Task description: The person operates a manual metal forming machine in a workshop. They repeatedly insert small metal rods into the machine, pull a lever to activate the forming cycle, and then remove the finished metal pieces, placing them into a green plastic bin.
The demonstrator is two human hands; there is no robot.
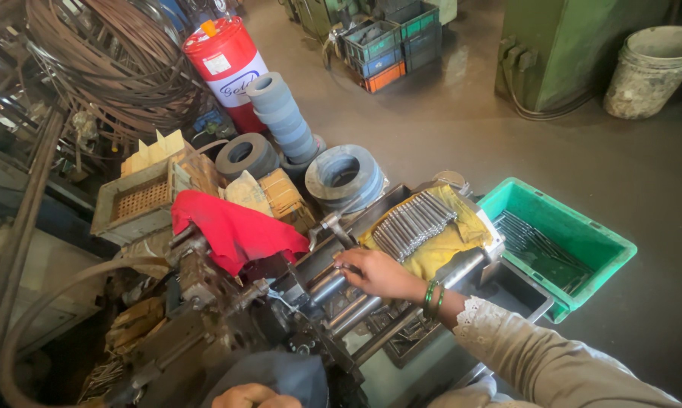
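Reaching across the grinding machine (296, 302), the right hand (377, 273) pinches a thin metal rod (346, 267) at the rollers, seemingly feeding it. Next it wants another from the rod pile (413, 223) on the yellow cloth (439, 253). The left hand (252, 396) rests low, grip unclear.

Your right hand (377, 273) rests on smooth, dull-shining steel rollers (341, 296) of a greasy, grimy metal machine (227, 317), while your left hand (254, 395) lies on matt grey-blue cloth (280, 378). Beside you, bright metal rods (413, 223) gleam on a crumpled, stained yellow cloth (439, 253), and a soft matt red rag (231, 230) drapes over the machine. The green crate (583, 234) is smooth plastic with a slight sheen, and the grey grinding wheels (280, 117) look rough and matt.
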